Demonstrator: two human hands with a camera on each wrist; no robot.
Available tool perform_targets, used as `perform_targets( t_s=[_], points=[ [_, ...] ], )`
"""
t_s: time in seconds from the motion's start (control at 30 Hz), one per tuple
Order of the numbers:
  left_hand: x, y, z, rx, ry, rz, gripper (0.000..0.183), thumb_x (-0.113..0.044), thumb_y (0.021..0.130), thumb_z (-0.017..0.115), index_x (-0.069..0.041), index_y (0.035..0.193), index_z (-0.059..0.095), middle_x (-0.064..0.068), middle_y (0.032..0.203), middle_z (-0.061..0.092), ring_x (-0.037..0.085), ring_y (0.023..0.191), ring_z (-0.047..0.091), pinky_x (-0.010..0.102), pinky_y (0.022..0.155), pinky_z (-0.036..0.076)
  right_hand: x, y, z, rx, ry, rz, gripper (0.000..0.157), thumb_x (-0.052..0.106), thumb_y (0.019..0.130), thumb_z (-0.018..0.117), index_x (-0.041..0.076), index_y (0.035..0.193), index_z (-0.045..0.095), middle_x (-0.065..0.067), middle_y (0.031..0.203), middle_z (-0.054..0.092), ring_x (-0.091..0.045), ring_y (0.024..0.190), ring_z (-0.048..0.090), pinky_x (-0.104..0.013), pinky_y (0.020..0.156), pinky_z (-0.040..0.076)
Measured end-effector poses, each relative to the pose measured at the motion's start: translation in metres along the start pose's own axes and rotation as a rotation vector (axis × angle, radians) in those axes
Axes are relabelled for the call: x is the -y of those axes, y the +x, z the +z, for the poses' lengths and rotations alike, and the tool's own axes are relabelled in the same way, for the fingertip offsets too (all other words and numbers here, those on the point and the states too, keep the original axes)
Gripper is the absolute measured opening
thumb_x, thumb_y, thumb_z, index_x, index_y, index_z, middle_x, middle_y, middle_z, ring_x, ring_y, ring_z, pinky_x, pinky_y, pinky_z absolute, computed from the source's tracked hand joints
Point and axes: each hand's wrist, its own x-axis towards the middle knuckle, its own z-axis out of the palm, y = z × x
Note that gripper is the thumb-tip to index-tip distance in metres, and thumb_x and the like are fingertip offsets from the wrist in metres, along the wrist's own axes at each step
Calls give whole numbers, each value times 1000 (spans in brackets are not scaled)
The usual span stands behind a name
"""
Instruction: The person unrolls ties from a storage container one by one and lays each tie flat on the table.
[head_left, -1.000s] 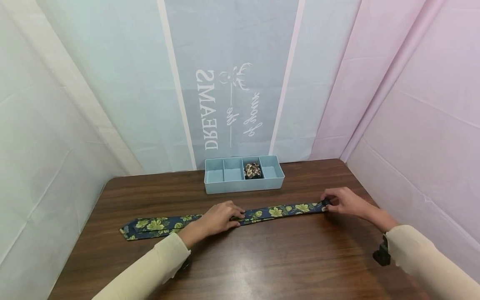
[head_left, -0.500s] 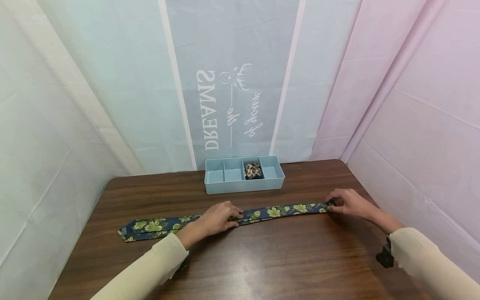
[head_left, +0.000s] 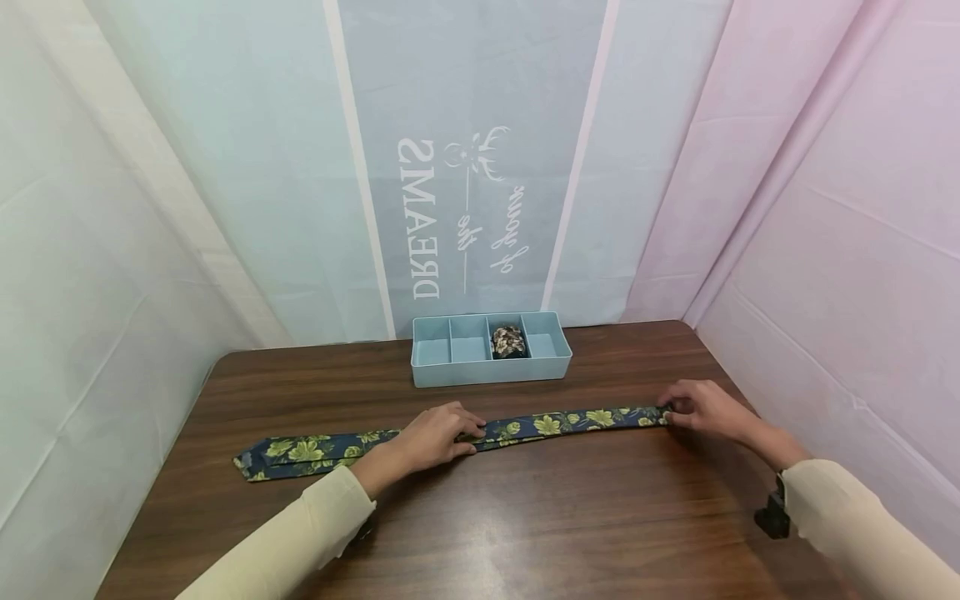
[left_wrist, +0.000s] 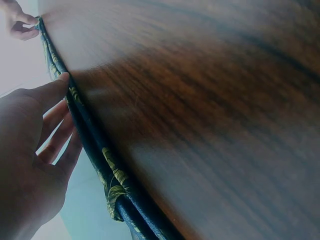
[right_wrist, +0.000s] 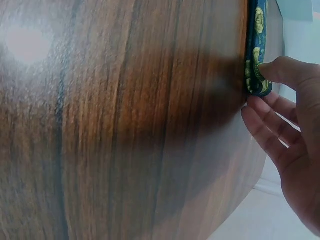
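A navy necktie [head_left: 547, 424] with yellow-green flowers lies lengthwise across the table, folded in layers. Its pointed wide end is at the left. My left hand [head_left: 438, 435] lies over its middle, the thumb at the near edge and the fingers at the far edge. In the left wrist view, the tie's layered edges [left_wrist: 90, 127] run past the thumb. My right hand [head_left: 705, 410] pinches the right end. The right wrist view shows that rounded, folded end [right_wrist: 257, 82] between thumb and fingers, close to the tabletop.
Behind the tie stands a light blue divided box [head_left: 491, 372]. One compartment holds a dark, beige-patterned rolled bundle [head_left: 508, 342]. The brown wooden table [head_left: 525, 517] meets a printed cloth backdrop [head_left: 480, 167] at the back and pale cloth walls at both sides.
My right hand has shifted slightly to the right with the tie's end, and the dark tip seen there earlier no longer shows. My left hand has barely moved.
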Motion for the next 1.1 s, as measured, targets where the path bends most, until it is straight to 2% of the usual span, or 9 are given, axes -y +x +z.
perform_targets(
  t_s=[0.43,0.87,0.97,1.1],
  points=[
    [1,-3,1,-26,9,23,28,-30,93,69,-18,119,72,-5,131,63,11,118,56,31,95,51,-4,-3,4,-15,7,38,22,7,76,82,18,94,76,8,86,63,-9,68,53,-21,56,42],
    [8,-17,-2,-136,1,93,26,-23,92,70,-15,117,72,1,131,63,14,120,56,34,94,52,-1,-5,2,-25,11,72,21,11,77,83,17,96,75,14,76,57,-8,67,51,-21,58,39],
    [11,-23,-4,-171,-5,78,27,-23,93,69,-16,118,71,0,132,62,14,122,54,35,95,51,-1,-5,2,-14,24,93,22,12,77,83,15,98,75,13,78,59,-9,68,52,-22,58,40],
    [17,-33,-7,-203,-14,14,27,-25,93,69,-18,119,71,-2,131,62,12,121,54,35,94,52,-2,-3,1,-2,45,125,25,13,77,83,14,101,75,9,84,65,-10,71,56,-24,61,48]
  ],
)
